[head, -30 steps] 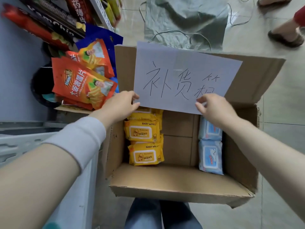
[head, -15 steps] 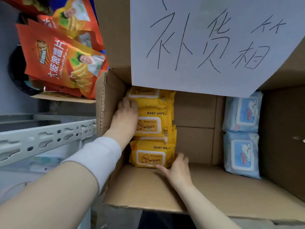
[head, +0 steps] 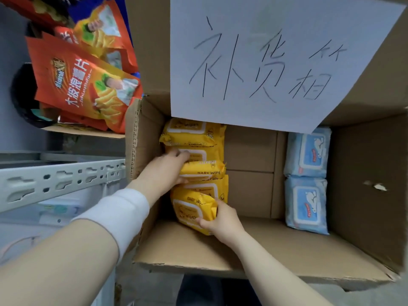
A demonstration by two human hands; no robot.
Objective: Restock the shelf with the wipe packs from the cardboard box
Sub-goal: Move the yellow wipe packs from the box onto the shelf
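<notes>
Now at the pick-up step: inside the cardboard box (head: 198, 246), the left hand (head: 166, 172) grasps a middle yellow wipe pack (head: 204, 171) and the right hand (head: 223, 220) clasps the nearest yellow pack (head: 193, 208), seemingly tilted up; next, lift both clear toward the shelf (head: 61, 180) at left.

Head-worn wide-angle camera, looking forward and steeply down from close above the open cardboard box (head: 187, 246). Left hand (head: 163, 171) and right hand (head: 223, 219) sit near frame centre; shelf rail (head: 61, 180) lies left of the fingers (head: 180, 153), paper sign (head: 276, 62) beyond them.
</notes>
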